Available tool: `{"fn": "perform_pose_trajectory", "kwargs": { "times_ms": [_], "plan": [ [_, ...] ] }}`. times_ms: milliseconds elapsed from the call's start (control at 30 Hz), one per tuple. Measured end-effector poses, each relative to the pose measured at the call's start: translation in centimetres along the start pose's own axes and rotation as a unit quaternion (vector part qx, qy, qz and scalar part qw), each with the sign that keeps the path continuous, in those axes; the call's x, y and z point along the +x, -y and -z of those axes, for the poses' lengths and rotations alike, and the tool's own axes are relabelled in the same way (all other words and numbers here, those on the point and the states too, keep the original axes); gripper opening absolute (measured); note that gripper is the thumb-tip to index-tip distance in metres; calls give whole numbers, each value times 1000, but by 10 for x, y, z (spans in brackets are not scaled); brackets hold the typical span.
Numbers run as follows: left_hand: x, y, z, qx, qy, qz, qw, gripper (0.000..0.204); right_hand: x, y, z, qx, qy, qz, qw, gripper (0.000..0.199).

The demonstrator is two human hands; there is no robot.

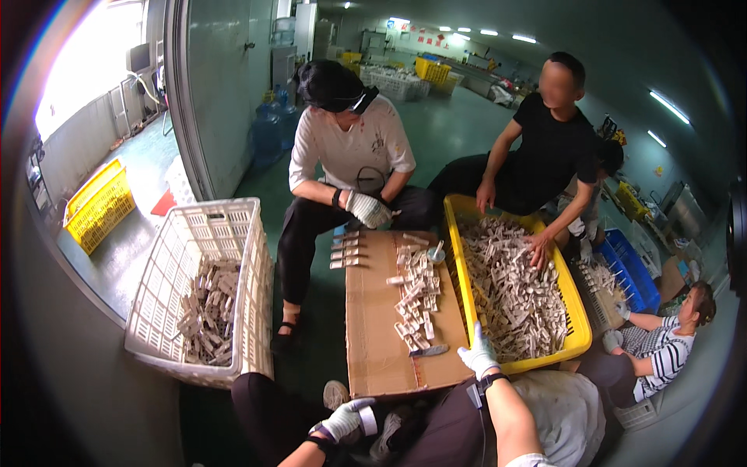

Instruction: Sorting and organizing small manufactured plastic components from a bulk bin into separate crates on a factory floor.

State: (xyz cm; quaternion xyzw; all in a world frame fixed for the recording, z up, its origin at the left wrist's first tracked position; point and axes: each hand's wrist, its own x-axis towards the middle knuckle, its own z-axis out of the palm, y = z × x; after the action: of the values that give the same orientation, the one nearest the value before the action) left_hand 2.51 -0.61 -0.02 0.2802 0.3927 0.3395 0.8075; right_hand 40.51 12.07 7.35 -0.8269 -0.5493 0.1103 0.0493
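Observation:
My left hand [342, 421], in a white glove, is low in front of the cardboard-topped table [373, 311]. Its fingers are closed around a pale, flat piece [368, 421] whose kind I cannot make out. My right hand [479, 356], gloved too, is at the table's near right corner beside the yellow crate [461, 272]. Its fingers are apart, with nothing visible in them. A tool with a blue-grey handle [429, 351] lies on the cardboard nearby. Beyond it spreads a pile of small pale clip-like pieces [419, 292]. Several more lie in a row [346, 251] at the far left.
A white crate [253, 319], partly filled with such pieces, stands at the left. Across the table sits a person [354, 148] in gloves. Another person [548, 148] in black reaches into the full yellow crate. Someone in stripes [661, 354] works at the right near blue crates [634, 268].

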Motion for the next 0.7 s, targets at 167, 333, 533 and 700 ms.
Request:
{"fn": "perform_pose_trajectory", "kwargs": {
  "times_ms": [167, 333, 533, 700],
  "plan": [
    [2, 4, 21, -101, 51, 15, 993, 43, -6, 23, 12, 7, 49, -10, 999, 101],
    [-13, -27, -11, 57, 8, 17, 998, 49, -2, 2, -1, 16, -25, 39, 999, 103],
    [-14, -13, -8, -50, -23, 25, 998, 41, 2, 7, -4, 4, 32, 1, 999, 105],
    [-3, -17, -5, 73, -6, 24, 997, 47, 2, 0, -2, 4, 5, 23, 1000, 106]
  ]
}}
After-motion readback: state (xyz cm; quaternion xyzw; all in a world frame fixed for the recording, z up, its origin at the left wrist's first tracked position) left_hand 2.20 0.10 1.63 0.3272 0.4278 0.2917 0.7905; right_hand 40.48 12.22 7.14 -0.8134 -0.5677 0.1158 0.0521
